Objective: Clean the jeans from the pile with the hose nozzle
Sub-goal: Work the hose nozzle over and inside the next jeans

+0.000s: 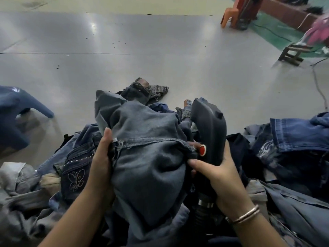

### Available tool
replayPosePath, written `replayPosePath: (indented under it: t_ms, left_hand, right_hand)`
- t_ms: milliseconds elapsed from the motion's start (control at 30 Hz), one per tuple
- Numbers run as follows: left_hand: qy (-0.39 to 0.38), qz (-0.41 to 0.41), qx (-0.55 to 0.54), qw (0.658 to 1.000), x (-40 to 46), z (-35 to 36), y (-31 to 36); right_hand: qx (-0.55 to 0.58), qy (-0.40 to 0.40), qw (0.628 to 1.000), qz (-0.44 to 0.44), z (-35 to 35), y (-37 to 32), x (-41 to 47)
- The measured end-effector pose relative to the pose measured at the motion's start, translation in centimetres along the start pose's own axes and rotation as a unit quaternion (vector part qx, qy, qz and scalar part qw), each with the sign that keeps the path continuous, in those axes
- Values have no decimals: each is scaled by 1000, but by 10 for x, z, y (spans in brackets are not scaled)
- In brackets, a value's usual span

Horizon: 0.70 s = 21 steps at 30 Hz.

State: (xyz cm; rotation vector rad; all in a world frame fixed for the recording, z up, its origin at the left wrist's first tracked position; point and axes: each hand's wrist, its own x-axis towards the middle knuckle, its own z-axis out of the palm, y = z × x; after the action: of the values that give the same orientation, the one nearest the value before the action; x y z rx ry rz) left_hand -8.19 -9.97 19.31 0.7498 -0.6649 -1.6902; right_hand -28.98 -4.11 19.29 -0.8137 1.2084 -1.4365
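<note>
The right hand [219,172] has its grip wrapped round the dark grey plastic hose nozzle [209,132], a curved handle with a round red button on its side and a ribbed black hose leaving its lower end toward 6 o'clock; its fingertips also touch the fabric's edge. At 9 o'clock from it, the left hand [101,157] pinches the waistband of a faded grey-blue pair of denim jeans [147,150], bunched and draped between both hands, the cloth pulled up against the nozzle. They rest on the heaped pile of mixed blue jeans [74,168] spreading from 3 to 9 o'clock, on a grey floor [124,50]. The step seems to be feeding the garment onto the nozzle; next likely needs the left hand holding the opening taut.
</note>
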Motion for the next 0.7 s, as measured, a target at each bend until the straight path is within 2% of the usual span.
replayPosePath:
  t_ms: [100,200,300,333,367,400,467,533,567,600,633,667,700]
  left_hand:
    - [-2,3,52,999,11,-8,6]
    - [119,43,198,972,33,-25,22]
    - [194,47,390,899,48,-34,18]
    - [217,66,469,853,45,-33,15]
    - [226,120,534,806,36,-30,13]
    - [204,193,568,773,23,-25,11]
    - [102,280,576,761,-6,-8,7]
    - [20,231,608,759,-27,6,-5]
    - [-2,186,646,740,-32,10,-13]
    - [-28,152,694,703,-34,8,-23]
    - [-41,149,734,662,-33,5,-30]
    - [-37,165,745,645,-31,4,-30]
    - [-17,185,734,654,-27,4,-27]
  right_hand:
    - [-20,-17,1000,11,1,-3,1]
    - [-16,-32,999,36,-9,-13,0]
    - [14,-35,998,53,-3,-14,-6]
    - [26,-20,998,57,1,-10,-6]
    - [31,0,998,59,4,-6,-5]
    - [34,16,998,60,6,-2,-3]
    - [47,40,996,58,10,1,-1]
    - [48,49,997,42,13,1,-1]
    - [43,45,998,28,15,1,-2]
    - [35,39,999,15,16,1,-4]
    - [26,35,999,4,16,1,-5]
    - [20,36,999,-3,16,1,-5]
    - [15,39,999,-7,16,2,-6]
